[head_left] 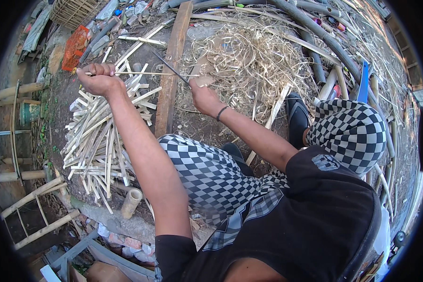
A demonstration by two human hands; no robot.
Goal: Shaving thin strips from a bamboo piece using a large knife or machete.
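My left hand (98, 79) is closed on one end of a thin bamboo stick (143, 73), which runs level to the right across a wooden plank (167, 101). My right hand (205, 99) wraps the handle of a knife, hiding the handle. Its long dark blade (168, 64) slants up and left over the plank, crossing the stick. A brown flat scrap (204, 80) shows beside the right fingers; whether they touch it I cannot tell. Below my left forearm lies a heap of split bamboo strips (101, 136).
Curled shavings (249, 61) cover the ground beyond my right hand. Bamboo poles (322, 33) lie at the far right, near a blue saw-like blade (363, 82). An orange crate (75, 47) and a woven basket (75, 11) stand far left. A bamboo tube (131, 203) stands near my left elbow.
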